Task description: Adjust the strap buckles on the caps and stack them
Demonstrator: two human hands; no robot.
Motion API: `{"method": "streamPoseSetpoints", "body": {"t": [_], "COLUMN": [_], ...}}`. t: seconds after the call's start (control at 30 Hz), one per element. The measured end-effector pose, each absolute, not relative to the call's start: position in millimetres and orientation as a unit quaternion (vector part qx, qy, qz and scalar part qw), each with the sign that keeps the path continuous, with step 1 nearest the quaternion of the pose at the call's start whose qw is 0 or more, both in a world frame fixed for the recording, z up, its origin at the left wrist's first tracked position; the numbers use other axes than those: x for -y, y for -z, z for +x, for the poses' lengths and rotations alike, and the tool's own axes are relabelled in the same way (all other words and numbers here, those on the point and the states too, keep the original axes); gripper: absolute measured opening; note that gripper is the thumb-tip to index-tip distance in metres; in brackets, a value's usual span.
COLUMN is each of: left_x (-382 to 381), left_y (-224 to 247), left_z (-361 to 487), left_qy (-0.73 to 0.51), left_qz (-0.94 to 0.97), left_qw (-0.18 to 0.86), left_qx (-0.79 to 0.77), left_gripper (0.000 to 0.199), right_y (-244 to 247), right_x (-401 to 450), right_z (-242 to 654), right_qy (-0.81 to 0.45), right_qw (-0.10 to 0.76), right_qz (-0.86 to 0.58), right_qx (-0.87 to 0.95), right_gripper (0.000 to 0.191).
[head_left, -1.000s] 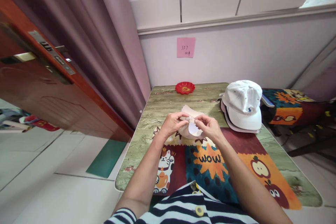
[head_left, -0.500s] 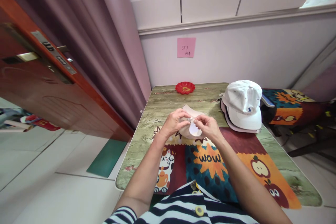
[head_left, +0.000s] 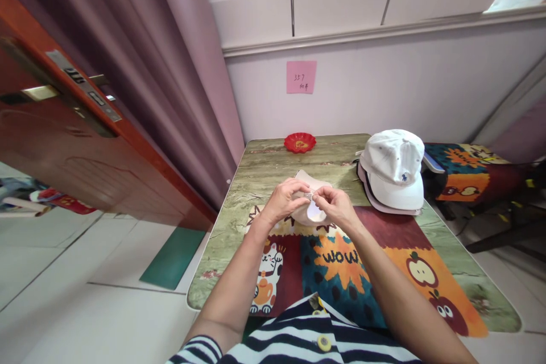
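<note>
A pale beige cap (head_left: 303,217) lies on the patterned mat at the middle of the table, its brim pointing away from me. My left hand (head_left: 285,200) pinches the strap at the cap's back opening from the left. From the right, my right hand (head_left: 335,203) pinches the same strap, its fingertips almost touching those of the left. The small buckle or strap end between the fingers is mostly hidden. White shows through the opening below the fingers.
A stack of caps with a white cap (head_left: 394,162) on top stands at the table's right. A red scalloped dish (head_left: 300,143) sits near the back edge. A pink note (head_left: 301,77) is on the wall. A wooden door (head_left: 85,142) stands at the left.
Both hands stay at the strap, with only a slight shift of the fingers. The whole view has moved a little.
</note>
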State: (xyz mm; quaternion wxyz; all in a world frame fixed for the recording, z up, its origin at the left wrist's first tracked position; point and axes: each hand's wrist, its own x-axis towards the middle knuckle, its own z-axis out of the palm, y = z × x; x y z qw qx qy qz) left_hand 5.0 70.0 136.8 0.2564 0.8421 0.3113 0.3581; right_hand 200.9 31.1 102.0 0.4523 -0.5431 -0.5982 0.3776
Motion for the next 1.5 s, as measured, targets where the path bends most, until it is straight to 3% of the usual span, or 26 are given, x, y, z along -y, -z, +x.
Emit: {"method": "streamPoseSetpoints", "body": {"t": [0.4, 0.5, 0.63, 0.83, 0.97, 1.17, 1.37, 1.5], "left_x": [-71.0, -75.9, -92.2, -112.6, -108.8, -90.2, -76.9, -73.7], "left_y": [-140.0, -145.4, -148.9, -143.7, -146.3, -148.7, -142.7, -141.8], "left_z": [9.9, 9.3, 3.5, -1.5, -5.1, -17.4, -20.3, -24.5], "left_qy": [-0.332, -0.296, -0.244, -0.155, -0.185, -0.254, -0.292, -0.315], "left_qz": [0.848, 0.855, 0.845, 0.814, 0.765, 0.703, 0.668, 0.664], "left_qw": [0.265, 0.277, 0.352, 0.474, 0.534, 0.579, 0.584, 0.579], "left_qx": [-0.316, -0.324, -0.32, -0.297, -0.309, -0.325, -0.357, -0.355], "left_gripper": [0.011, 0.021, 0.042, 0.039, 0.035, 0.032, 0.034, 0.031], "right_y": [-97.3, -98.5, -102.1, -106.4, -110.6, -106.7, -100.9, -88.5], "right_x": [-33.0, -33.8, -33.1, -31.2, -25.5, -15.2, -18.4, -19.9], "right_z": [203.2, 204.3, 203.9, 203.2, 218.2, 247.7, 260.0, 275.0], "right_qy": [-0.383, -0.387, -0.39, -0.397, -0.424, -0.469, -0.431, -0.318], "right_qw": [0.454, 0.462, 0.468, 0.463, 0.455, 0.364, 0.343, 0.285], "right_qz": [-0.539, -0.533, -0.529, -0.525, -0.491, -0.473, -0.484, -0.508], "right_qx": [0.598, 0.594, 0.591, 0.594, 0.61, 0.651, 0.68, 0.748], "right_gripper": [0.032, 0.031, 0.029, 0.027, 0.036, 0.042, 0.043, 0.049]}}
